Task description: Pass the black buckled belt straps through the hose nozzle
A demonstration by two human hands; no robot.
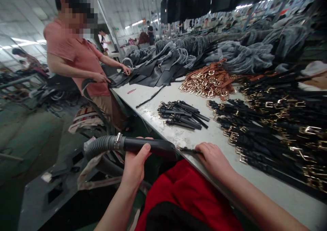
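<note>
My left hand [136, 161] is wrapped round a black hose nozzle [158, 146], clamped to a grey ribbed hose [104, 145]. The nozzle's end points right, towards the table edge. At that edge my right hand [212, 156] has its fingers closed on a short black buckle strap [187, 150], its metal end close to the nozzle mouth. Part of the strap is hidden under my fingers. Just beyond lies a small pile of black buckle straps [182, 114]. A bigger heap of black straps with gold buckles [270, 128] spreads to the right.
Brown straps with gold rings [209, 79] are heaped farther back on the white table [153, 117]. Flat black pieces [155, 75] lie at the far end, where a person in a pink shirt [68, 50] stands working. A dark machine box [63, 186] sits low at left.
</note>
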